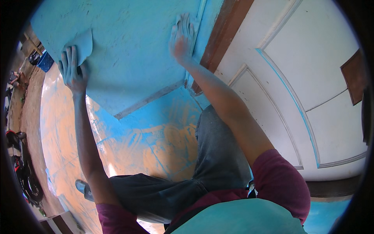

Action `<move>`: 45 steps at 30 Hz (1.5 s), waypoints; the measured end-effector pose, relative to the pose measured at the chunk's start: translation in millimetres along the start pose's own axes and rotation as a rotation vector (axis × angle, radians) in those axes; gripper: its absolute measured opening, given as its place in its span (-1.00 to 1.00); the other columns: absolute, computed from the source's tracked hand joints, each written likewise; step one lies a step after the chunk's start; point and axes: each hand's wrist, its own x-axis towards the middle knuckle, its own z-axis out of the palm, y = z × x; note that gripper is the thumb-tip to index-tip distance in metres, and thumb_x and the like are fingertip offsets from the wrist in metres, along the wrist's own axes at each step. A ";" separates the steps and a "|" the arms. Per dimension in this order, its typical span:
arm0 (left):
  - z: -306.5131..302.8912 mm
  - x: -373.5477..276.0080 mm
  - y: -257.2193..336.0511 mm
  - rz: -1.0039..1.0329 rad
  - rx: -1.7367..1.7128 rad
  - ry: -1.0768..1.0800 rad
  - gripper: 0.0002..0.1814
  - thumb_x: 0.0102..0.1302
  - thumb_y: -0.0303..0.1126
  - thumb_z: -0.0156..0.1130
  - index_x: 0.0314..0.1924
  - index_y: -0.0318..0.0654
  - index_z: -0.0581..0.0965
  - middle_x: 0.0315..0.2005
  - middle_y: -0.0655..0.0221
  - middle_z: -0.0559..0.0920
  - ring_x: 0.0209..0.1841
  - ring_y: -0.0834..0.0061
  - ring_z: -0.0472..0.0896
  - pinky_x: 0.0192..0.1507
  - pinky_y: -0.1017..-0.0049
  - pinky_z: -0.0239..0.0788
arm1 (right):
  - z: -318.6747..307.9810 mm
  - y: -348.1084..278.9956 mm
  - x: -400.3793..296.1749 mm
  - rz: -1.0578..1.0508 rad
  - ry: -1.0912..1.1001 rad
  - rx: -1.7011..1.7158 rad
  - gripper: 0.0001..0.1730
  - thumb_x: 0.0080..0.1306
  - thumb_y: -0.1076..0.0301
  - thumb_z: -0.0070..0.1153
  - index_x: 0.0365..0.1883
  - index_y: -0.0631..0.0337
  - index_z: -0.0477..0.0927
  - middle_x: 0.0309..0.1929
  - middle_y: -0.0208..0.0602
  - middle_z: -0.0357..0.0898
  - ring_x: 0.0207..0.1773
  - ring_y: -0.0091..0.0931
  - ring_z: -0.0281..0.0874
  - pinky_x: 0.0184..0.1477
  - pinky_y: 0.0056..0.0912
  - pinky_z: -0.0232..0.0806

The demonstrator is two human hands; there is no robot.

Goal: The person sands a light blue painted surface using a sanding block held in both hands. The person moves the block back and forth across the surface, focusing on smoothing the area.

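Observation:
My left hand, coated in blue dust, holds a curling sheet of sandpaper against the light blue wall. The sheet's upper right edge lifts off the surface. Farther right, my right hand lies flat with its fingers together and pointing up the wall. Under it is another piece of sandpaper, mostly hidden by the palm and fingers. That hand is close to the blue vertical trim beside the brown door frame. Small pits and scratches mark the wall.
Blue dust streaks the orange tiled floor below the wall's grey bottom edge. A white panelled door stands at right. At far left are a blue bucket and a parked motorcycle. My bent legs occupy the foreground.

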 end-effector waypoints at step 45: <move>-0.8 -2.7 -4.1 -0.006 0.011 -0.033 -0.32 0.26 -0.46 0.28 0.43 0.03 0.53 0.41 0.34 0.53 0.51 0.09 0.40 0.54 -0.04 0.09 | 18.0 -18.2 -1.0 -0.487 -0.279 0.269 -0.27 0.61 0.22 -0.10 0.66 0.17 0.04 0.63 -0.12 0.18 0.66 -0.28 0.12 0.68 -0.03 -0.22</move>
